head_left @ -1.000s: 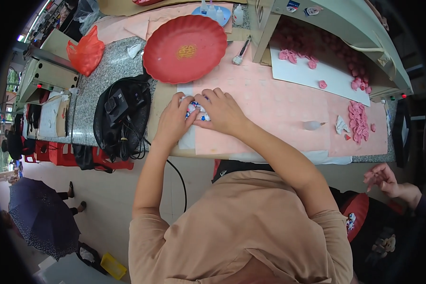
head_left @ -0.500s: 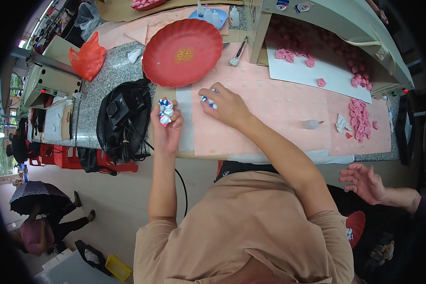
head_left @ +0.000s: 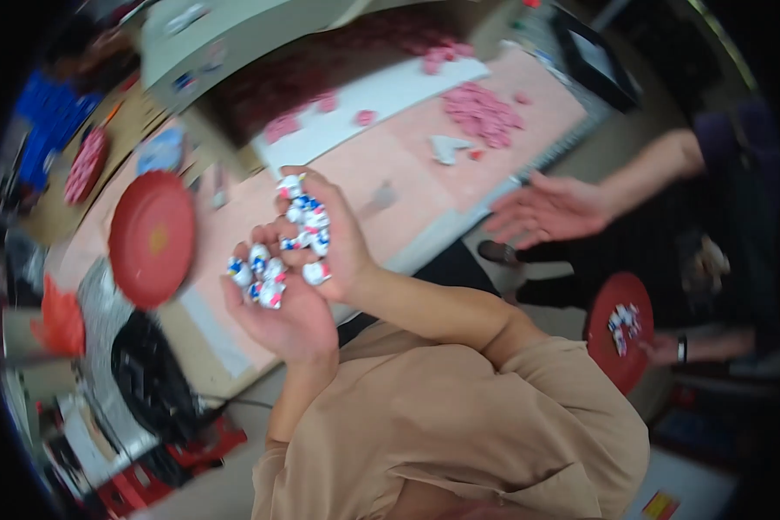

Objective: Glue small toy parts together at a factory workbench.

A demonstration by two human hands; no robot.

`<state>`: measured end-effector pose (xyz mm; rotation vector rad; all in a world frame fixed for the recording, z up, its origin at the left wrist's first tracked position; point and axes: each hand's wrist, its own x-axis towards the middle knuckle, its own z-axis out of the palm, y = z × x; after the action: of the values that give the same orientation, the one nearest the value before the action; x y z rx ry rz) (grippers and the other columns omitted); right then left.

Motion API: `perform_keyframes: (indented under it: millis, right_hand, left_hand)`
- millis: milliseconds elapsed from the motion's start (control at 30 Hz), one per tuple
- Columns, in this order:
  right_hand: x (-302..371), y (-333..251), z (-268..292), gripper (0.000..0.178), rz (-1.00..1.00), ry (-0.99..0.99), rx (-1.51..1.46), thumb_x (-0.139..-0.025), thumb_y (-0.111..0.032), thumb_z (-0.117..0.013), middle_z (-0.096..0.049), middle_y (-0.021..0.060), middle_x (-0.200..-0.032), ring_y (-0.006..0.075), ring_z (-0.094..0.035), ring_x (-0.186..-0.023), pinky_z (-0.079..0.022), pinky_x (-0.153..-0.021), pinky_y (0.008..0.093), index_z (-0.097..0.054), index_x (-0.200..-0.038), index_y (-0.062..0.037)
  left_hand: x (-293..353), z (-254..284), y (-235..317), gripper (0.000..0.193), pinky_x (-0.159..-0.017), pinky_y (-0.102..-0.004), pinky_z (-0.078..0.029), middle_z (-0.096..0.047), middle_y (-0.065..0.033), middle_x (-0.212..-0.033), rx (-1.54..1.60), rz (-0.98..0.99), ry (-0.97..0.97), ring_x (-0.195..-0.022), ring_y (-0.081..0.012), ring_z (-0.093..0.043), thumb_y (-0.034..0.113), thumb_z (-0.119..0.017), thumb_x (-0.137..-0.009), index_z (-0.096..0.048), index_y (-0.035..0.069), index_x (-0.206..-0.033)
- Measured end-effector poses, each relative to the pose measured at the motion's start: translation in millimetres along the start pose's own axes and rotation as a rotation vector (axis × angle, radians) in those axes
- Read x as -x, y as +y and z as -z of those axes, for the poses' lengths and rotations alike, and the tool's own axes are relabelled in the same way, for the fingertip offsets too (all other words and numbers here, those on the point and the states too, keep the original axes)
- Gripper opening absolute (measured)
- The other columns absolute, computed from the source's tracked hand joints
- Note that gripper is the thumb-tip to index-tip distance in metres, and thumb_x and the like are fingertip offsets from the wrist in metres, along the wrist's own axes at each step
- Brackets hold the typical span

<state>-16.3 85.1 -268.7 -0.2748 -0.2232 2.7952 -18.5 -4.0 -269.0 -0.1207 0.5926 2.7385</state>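
Note:
My left hand (head_left: 296, 328) is cupped palm up, fingers curled around several small wrapped candies (head_left: 264, 282) in white, blue and pink. Right beside it, my right hand (head_left: 345, 238) is cupped too, its palm and fingers holding more of these candies (head_left: 308, 217). The two hands touch or nearly touch, above the near edge of the pink-covered table. To my right, another person's hand (head_left: 556, 208) reaches in with spread fingers. That person's other hand (head_left: 663, 348) holds a red plate (head_left: 607, 364) with similar candies on it.
A red scalloped tray (head_left: 152, 260) lies on the table at left, near a black bag (head_left: 147, 373) and a red-orange plastic bag (head_left: 61, 321). Pink flower-like pieces (head_left: 485, 117) lie at the far right, before a grey machine housing (head_left: 260, 52). Much is blurred.
My view has swung to the right. My hands have come together, and my right hand now shows a palmful of candies. The other person's red plate has come more fully into sight.

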Motion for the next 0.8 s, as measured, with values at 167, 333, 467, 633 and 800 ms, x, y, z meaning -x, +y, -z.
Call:
perform_keyframes:
  millis: [167, 333, 467, 633, 800]
  right_hand:
    - [94, -87, -4, 0.032, 0.630, -0.011, 0.378, -0.098, -0.029, -0.048, -0.050, 0.0058, -0.092, 0.0070, -0.047, -0.068, -0.032, -0.043, 0.0181, -0.047, -0.125, -0.0127]
    - [210, -145, 8, 0.029, 1.178, 0.250, 0.371, -0.098, -0.034, -0.044, -0.051, 0.0046, -0.082, 0.0077, -0.043, -0.058, -0.032, -0.039, 0.0178, -0.046, -0.120, -0.0147]
    - [296, -185, 18, 0.028, 1.550, 0.488, 0.138, -0.099, -0.031, -0.046, -0.056, 0.0017, -0.085, 0.0098, -0.050, -0.056, -0.035, -0.036, 0.0186, -0.052, -0.119, -0.0121]
    - [388, -215, 106, 0.024, 1.570, 0.796, 0.090, -0.099, -0.031, -0.048, -0.063, 0.0002, -0.082, 0.0127, -0.062, -0.072, -0.053, -0.063, 0.0268, -0.059, -0.100, -0.0105]
    - [428, -208, 136, 0.026, 1.329, 0.875, 0.212, -0.100, -0.029, -0.047, -0.064, 0.0051, -0.104, 0.0176, -0.062, -0.098, -0.049, -0.091, 0.0342, -0.058, -0.111, -0.0082]
  left_hand:
    - [56, -64, -74, 0.038, -0.108, -0.0441, -0.036, -0.054, -0.0114, -0.123, -0.059, 0.406, -0.227, -0.122, -0.0269, -0.048, 0.040, -0.041, -0.099, -0.054, 0.007, -0.112]
    - [140, -81, -147, 0.039, -0.105, -0.0371, -0.039, -0.055, -0.0122, -0.123, -0.109, 0.841, -0.488, -0.117, -0.0221, -0.052, 0.032, -0.038, -0.099, -0.052, 0.001, -0.118]
    - [215, -96, -214, 0.030, -0.099, -0.0290, -0.039, -0.055, -0.0072, -0.115, -0.198, 1.185, -0.732, -0.110, -0.0146, -0.052, 0.025, -0.045, -0.099, -0.051, 0.004, -0.120]
    - [297, -63, -289, 0.024, -0.083, -0.0277, -0.047, -0.058, -0.0042, -0.100, -0.312, 1.691, -0.573, -0.093, -0.0118, -0.057, 0.024, -0.051, -0.094, -0.054, 0.005, -0.110]
    - [310, -41, -307, 0.022, -0.082, -0.0337, -0.048, -0.062, -0.0050, -0.097, -0.522, 1.816, -0.610, -0.089, -0.0168, -0.060, 0.021, -0.045, -0.096, -0.057, 0.005, -0.106]
